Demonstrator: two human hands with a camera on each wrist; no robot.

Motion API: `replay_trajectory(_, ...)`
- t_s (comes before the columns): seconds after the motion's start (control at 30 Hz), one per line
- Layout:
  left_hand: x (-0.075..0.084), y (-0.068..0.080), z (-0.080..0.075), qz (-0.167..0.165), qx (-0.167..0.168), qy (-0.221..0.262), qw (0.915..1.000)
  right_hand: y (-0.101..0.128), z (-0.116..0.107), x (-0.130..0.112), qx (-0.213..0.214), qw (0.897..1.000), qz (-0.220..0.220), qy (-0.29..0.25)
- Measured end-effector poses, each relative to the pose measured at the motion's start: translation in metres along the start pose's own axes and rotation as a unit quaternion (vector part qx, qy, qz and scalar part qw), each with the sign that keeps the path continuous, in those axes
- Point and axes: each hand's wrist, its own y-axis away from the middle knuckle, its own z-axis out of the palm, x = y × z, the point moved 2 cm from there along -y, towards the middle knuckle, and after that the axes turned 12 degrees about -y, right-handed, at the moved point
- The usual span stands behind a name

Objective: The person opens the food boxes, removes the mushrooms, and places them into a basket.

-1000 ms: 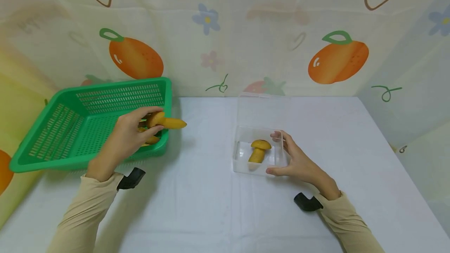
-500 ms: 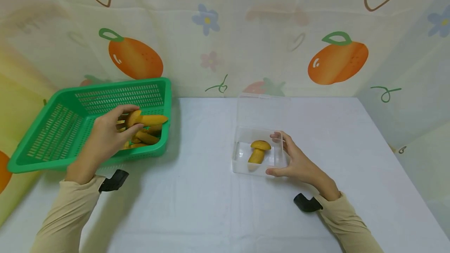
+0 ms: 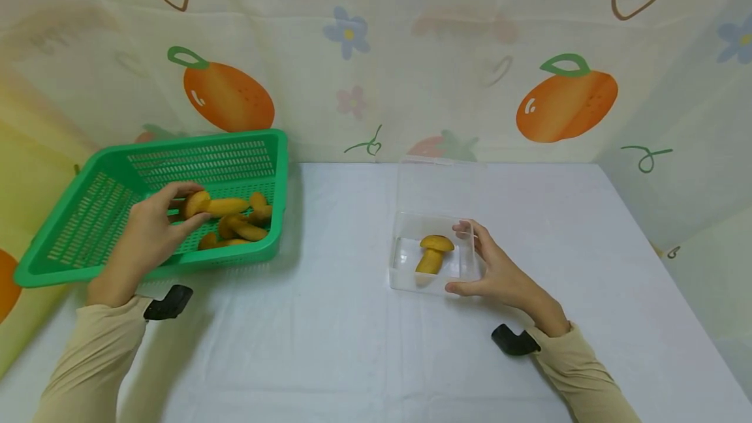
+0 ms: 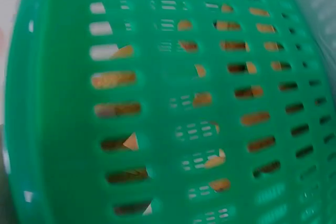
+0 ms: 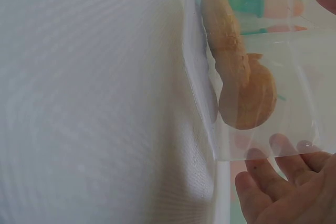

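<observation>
a white table (image 3: 329, 344) carries a green basket (image 3: 106, 214) at the left and a clear box (image 3: 435, 256) near the middle, its lid standing open behind it. in the basket lie several yellow-brown toy mushrooms (image 3: 247, 227). the left hand (image 3: 149, 237) reaches into the basket with fingers curled round one mushroom (image 3: 211, 205), holding it just above the others. the right hand (image 3: 499, 273) rests against the right wall of the box, thumb and fingers lightly bent along it. one mushroom in the box (image 3: 433, 252) lies on the floor of it.
</observation>
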Motion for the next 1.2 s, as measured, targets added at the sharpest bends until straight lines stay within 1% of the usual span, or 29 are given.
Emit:
replay_trajectory(0.13,-0.01,0.001,-0.001,-0.008,-0.022,-0.009,0.9997,0.001,0.0,0.0,0.0,1.0,-0.001,-0.004)
replay_trajectory(0.27,-0.02,0.002,-0.001,-0.029,-0.048,-0.022,0.9982,0.001,0.0,-0.001,0.0,1.0,-0.004,-0.004)
replay_trajectory(0.4,-0.031,0.003,-0.003,-0.056,-0.079,-0.042,0.9944,0.001,0.0,-0.001,0.0,1.0,-0.005,0.0)
replay_trajectory(0.53,-0.04,0.004,-0.005,-0.071,-0.107,-0.047,0.9906,0.001,0.0,-0.001,0.0,1.0,-0.004,0.003)
replay_trajectory(0.63,-0.044,0.005,-0.006,-0.074,-0.133,-0.054,0.9869,0.001,0.0,-0.001,0.0,1.0,-0.003,0.002)
replay_trajectory(0.7,-0.045,0.004,-0.005,-0.072,-0.149,-0.057,0.9845,0.001,0.0,-0.001,-0.001,1.0,-0.002,0.002)
replay_trajectory(0.77,-0.045,0.004,-0.004,-0.064,-0.159,-0.056,0.9836,0.0,0.0,-0.001,-0.001,1.0,-0.003,0.001)
replay_trajectory(0.93,-0.046,0.004,-0.003,-0.048,-0.162,-0.051,0.9843,0.0,0.0,-0.001,-0.001,1.0,-0.003,0.0)
replay_trajectory(1.1,-0.041,0.005,-0.002,-0.043,-0.145,-0.049,0.9872,0.0,0.0,-0.001,0.0,1.0,-0.002,0.001)
replay_trajectory(1.2,-0.035,0.005,-0.002,-0.041,-0.133,-0.04,0.9894,0.001,0.0,-0.002,0.0,1.0,-0.002,0.0)
